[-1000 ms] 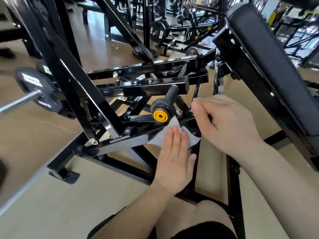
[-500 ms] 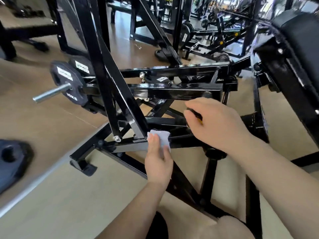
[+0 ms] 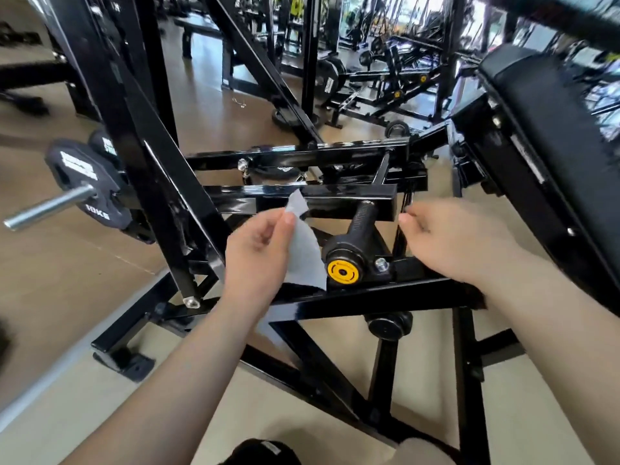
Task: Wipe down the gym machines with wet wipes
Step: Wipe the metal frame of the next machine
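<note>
Head view: the glossy black steel machine frame (image 3: 385, 298) filled most of the picture, its square tubes crossing from the upper left down to the lower right over a tan floor (image 3: 67, 280). At the right edge, a long black padded bench pad (image 3: 543, 135) slanted from the upper middle toward the lower right corner. At the left, a round black rubber weight plate (image 3: 84, 182) with white lettering sat on a bare silver steel sleeve (image 3: 47, 206) that pointed toward the left edge. More black machines stood blurred along the top of the frame.

My left hand (image 3: 258, 256) was raised at the centre, in front of the frame's slanted post and just left of the adjustment pin. Its thumb and fingers were pinched together on the pale grey wet wipe (image 3: 303, 256). My right hand (image 3: 459, 239) hovered right of centre, above the lower cross tube, with its fingers loosely bent and nothing in them that I could see. Whether the fingertips touched the thin black rod beside them I could not tell.

Between my hands, the black ribbed adjustment pin with a round yellow end cap (image 3: 342, 271) stuck out from the frame toward the camera. The wipe hung as a curved sheet from my left fingers. One corner stood up against the middle cross tube, and the lower edge lay just beside the yellow cap, low in the centre of the frame.
</note>
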### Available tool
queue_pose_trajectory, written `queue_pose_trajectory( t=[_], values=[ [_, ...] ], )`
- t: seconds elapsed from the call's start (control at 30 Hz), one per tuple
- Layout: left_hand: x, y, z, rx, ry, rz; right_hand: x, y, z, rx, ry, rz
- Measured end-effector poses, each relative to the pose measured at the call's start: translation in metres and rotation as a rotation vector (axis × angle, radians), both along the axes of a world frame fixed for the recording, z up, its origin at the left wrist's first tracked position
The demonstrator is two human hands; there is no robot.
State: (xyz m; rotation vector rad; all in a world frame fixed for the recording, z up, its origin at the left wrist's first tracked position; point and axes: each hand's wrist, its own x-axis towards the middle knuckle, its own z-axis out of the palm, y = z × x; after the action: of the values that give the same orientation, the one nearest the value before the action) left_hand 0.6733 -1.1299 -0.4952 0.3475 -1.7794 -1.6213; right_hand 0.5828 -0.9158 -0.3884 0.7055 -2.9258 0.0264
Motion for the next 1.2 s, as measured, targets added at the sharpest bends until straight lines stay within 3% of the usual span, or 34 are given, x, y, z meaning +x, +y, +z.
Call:
queue_pose_trajectory(
  t=[0.07, 0.23, 0.37, 0.47, 0.73, 0.8, 0.93, 1.1, 1.2],
  values=[
    [-0.023, 0.010, 0.026, -0.063, 0.002, -0.126, -0.004, 0.000, -0.005, -0.047, 0.013, 0.025],
    [-0.053, 0.040, 0.037, -0.379, -0.327, -0.682, -0.001, -0.002, -0.008, -0.074, 0.020, 0.021],
    [-0.063, 0.036, 0.055, -0.267, -0.446, -0.857, -0.008, -0.002, -0.009, -0.072, -0.032, 0.048],
    [-0.052, 0.034, 0.050, -0.222, -0.403, -0.786, -0.011, 0.000, -0.012, -0.067, -0.025, 0.056],
    [-0.023, -0.015, 0.051, 0.041, -0.154, -0.237, -0.020, 0.001, -0.017, 0.036, -0.051, 0.037],
    [-0.020, -0.005, 0.053, -0.038, -0.121, -0.309, -0.021, 0.002, -0.018, 0.024, -0.048, 0.039],
    [-0.016, 0.037, 0.031, -0.506, -0.092, -0.494, -0.022, 0.001, -0.021, 0.021, -0.044, 0.027],
    [-0.031, 0.035, 0.030, -0.391, -0.224, -0.588, -0.021, 0.001, -0.019, 0.021, -0.027, 0.034],
    [-0.008, 0.045, 0.024, -0.467, -0.101, -0.353, -0.020, 0.002, -0.019, -0.030, -0.040, 0.023]
  ],
)
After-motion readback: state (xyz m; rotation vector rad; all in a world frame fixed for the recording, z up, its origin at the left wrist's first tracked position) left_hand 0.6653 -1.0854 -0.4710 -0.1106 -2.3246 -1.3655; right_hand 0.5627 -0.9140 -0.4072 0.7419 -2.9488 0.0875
